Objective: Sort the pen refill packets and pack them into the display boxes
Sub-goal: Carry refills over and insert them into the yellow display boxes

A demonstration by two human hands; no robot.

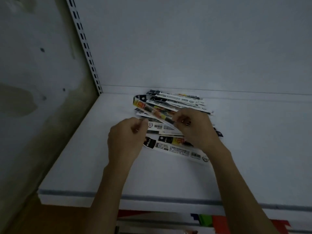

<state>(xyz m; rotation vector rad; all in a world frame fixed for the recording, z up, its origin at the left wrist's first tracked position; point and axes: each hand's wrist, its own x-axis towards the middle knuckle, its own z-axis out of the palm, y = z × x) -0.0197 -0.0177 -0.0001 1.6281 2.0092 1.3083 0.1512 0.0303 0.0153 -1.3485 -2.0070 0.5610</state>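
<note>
Okay, dim light: white shelf (84, 166), a flat matte board w/ a grey strip along its near edge. Pen refill packets (177, 98) lie in a loose, fanned heap toward the far side of the shelf, centre-right, close to the plain white back panel (185, 48). Each is a long, narrow, flat strip of glossy film, white w/ black ends, barcodes & small print; a few carry a yellow-red patch.

Right hand (195, 130) is over the heap's middle, fingers curled, pinching the near end of a raised packet (152, 111). That one slants away to the far left across the pile, yellow-red patch near its far end.

Left hand (126, 139) is just left of the heap, fingers curled in, thumb & fingertip meeting at the edge of a barcode strip. Can't tell if it's got hold of anything.

Nearest packet (177, 147) lies flat & angled between the two wrists. Slotted metal upright (84, 48) rises at far left. Blurred red, green & blue shapes sit below the shelf's near edge.
</note>
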